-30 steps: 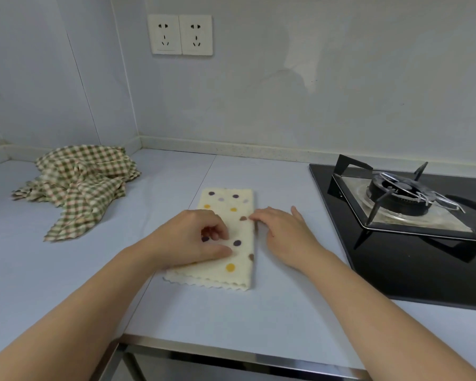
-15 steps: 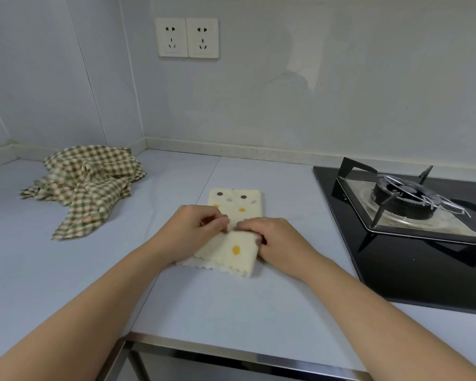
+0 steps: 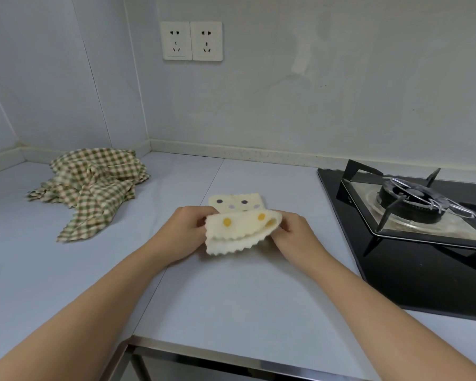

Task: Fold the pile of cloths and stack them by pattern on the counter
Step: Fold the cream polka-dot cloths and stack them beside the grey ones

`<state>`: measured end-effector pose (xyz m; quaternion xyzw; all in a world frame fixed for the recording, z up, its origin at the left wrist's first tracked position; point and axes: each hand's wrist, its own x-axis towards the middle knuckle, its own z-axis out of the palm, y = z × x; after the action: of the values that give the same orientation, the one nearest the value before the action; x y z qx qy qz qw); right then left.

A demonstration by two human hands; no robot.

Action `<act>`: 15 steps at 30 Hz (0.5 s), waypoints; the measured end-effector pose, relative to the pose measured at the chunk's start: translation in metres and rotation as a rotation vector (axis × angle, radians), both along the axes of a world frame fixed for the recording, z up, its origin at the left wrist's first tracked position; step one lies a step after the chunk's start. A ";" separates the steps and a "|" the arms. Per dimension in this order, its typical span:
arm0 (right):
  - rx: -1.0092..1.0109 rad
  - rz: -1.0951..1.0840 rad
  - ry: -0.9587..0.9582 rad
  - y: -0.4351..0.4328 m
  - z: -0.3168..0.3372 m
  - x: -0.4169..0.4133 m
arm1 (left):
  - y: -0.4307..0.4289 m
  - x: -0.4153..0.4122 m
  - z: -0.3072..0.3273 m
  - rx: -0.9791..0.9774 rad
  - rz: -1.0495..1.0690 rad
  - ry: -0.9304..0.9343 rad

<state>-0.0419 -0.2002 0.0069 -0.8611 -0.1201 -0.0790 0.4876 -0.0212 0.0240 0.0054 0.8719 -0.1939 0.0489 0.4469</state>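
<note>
At mid-surface, just ahead of the person: one cream dotted cloth point(image 3: 242, 229), folded into a narrow strip. Its far end lies flat on the pale grey surface point(image 3: 231, 298), showing a row of dark and grey dots. Its near end is raised and bowed over, with two yellow dots facing up. Two zigzag-cut edges, one above the other, face the person. Cannot tell whether the lower edge touches the surface.

Left hand point(image 3: 182, 232) is at the cloth's left side. Its fingers point(image 3: 201, 222) are curled in and pinch the raised part at its left edge.

Right hand point(image 3: 291, 232) is at the cloth's right side. Its fingers point(image 3: 285, 225) are curled round the rolled right edge, gripping it. A third yellow dot shows inside the curl there. Both forearms reach in from the near edge, bare.

Far left, toward the corner of the surface and well apart from the hands: a heap of checked cloths point(image 3: 91, 188), green and tan on cream, rumpled and unfolded, one corner trailing toward the near side.

Right side: a black glass gas hob point(image 3: 412, 270) set into the surface, with a burner and black pan support point(image 3: 407, 199) on it.

On the back wall above: a double white socket plate point(image 3: 192, 41). A steel rim runs under the surface's near edge.
</note>
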 end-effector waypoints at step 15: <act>-0.401 -0.391 0.071 0.009 0.004 0.001 | -0.039 -0.006 0.004 0.223 0.458 0.120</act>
<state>-0.0406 -0.1908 0.0112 -0.9495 0.0523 -0.1162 0.2867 -0.0277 -0.0153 0.0098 0.9383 0.0313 0.0754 0.3361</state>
